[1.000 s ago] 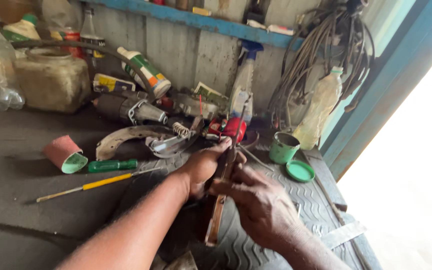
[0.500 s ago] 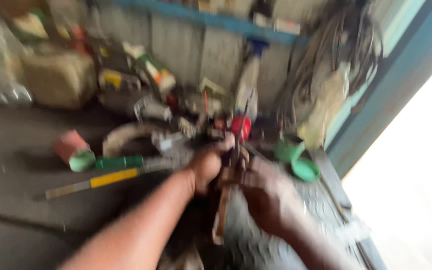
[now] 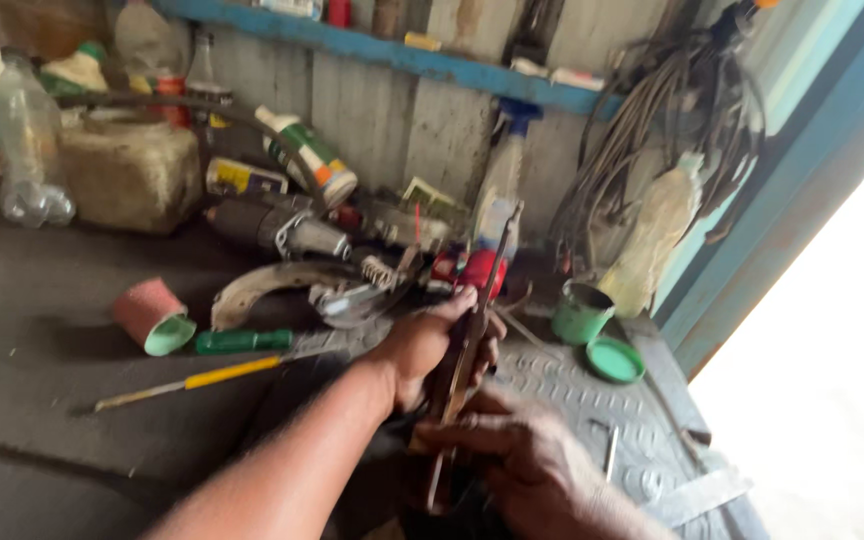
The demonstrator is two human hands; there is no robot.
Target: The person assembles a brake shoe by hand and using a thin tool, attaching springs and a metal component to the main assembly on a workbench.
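Note:
My left hand [image 3: 430,342] grips a long, thin rusty metal tool [image 3: 482,290] near its middle, and the tool's upper end points up toward the back wall. My right hand [image 3: 512,462] closes around the tool's lower end, just below the left hand. Both hands are above a dark ribbed rubber mat [image 3: 572,385] on the workbench. The tool's lowest tip is partly hidden by my fingers.
A pink roll with a green end [image 3: 152,316], a green-handled tool [image 3: 244,341] and a yellow-handled screwdriver [image 3: 192,379] lie to the left. A green pot [image 3: 582,313] and its lid [image 3: 615,359] sit to the right. Bottles, an angle grinder [image 3: 272,226] and hanging cables [image 3: 672,130] crowd the back.
The tool has been raised and now stands more upright. My right hand has slid down to its lower end. The camera has moved closer.

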